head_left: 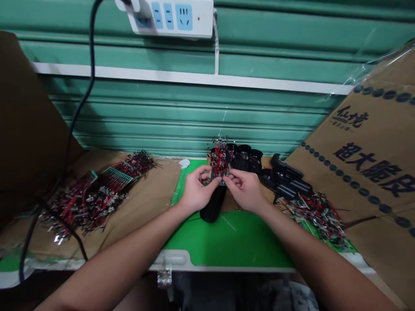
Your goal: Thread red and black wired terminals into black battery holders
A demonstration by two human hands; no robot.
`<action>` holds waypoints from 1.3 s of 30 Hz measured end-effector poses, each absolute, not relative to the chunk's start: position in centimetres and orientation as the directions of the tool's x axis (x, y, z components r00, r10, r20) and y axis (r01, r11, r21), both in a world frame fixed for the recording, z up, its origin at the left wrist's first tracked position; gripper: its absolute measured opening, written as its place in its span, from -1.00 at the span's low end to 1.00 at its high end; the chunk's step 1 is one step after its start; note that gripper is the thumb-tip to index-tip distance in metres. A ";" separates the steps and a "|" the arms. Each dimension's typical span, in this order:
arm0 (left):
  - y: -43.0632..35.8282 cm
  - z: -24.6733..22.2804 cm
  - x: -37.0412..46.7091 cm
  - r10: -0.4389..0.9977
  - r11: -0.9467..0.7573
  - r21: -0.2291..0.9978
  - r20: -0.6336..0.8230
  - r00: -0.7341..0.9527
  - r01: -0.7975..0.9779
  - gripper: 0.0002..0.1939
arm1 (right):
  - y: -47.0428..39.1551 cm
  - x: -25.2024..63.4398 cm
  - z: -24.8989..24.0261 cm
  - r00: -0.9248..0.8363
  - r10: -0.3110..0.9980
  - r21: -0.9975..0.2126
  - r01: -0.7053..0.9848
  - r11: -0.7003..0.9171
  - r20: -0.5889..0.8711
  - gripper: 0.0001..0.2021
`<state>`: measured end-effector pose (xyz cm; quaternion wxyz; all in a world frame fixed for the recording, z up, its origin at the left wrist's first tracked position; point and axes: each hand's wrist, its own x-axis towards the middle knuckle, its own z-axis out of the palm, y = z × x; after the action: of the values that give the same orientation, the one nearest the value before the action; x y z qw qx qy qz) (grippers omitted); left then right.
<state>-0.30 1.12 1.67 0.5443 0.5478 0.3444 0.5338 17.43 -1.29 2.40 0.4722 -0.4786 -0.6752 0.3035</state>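
Between my two hands is a green circuit board panel [219, 176] with many red and black wires standing up from its far side. My left hand [200, 188] pinches its left part, thumb on the near edge. From the other side my right hand [244, 188] grips the right part, its thumb and fingertips close to the left thumb. Below the panel lies a black cylindrical housing [212, 207], partly covered by the left hand. Several black cylinders [244, 157] stand just behind the right hand.
Wired circuit boards [118, 176] pile up on cardboard at the left. At the right lie black plastic parts [288, 177] and a heap of wired pieces [319, 216], beside a large cardboard box [366, 172]. A black cable [79, 108] hangs at left; a power strip [175, 19] is above.
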 end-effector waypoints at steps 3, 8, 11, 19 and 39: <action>0.9 1.8 -0.2 0.960 -0.208 0.966 0.231 0.157 -0.152 -0.61 | -1.5 17.4 1.9 -0.066 0.926 -0.870 0.325 0.371 0.371 -0.71; 0.7 2.0 -0.1 0.963 -0.221 0.969 0.235 0.133 -0.109 -0.63 | -1.7 17.1 1.7 -0.019 0.910 -0.854 0.338 0.396 0.414 -0.76; 0.6 2.1 -0.1 0.961 -0.239 0.965 0.251 0.119 -0.111 -0.64 | -1.7 17.0 1.8 0.003 0.910 -0.855 0.341 0.390 0.416 -0.77; 1.3 2.5 -0.4 0.974 -0.201 0.962 0.216 0.064 -0.186 -0.56 | -1.9 16.8 1.9 0.053 0.932 -0.896 0.298 0.328 0.358 -0.73; 5.7 2.9 -3.8 0.945 -0.191 0.979 0.203 -0.256 0.068 -0.81 | -0.9 17.9 2.1 0.193 0.949 -0.967 0.103 0.234 0.250 -0.71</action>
<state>-3.76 5.68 2.89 0.3666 0.4876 0.5195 0.5983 17.94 -0.94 2.08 0.5862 -0.5028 -0.5228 0.3609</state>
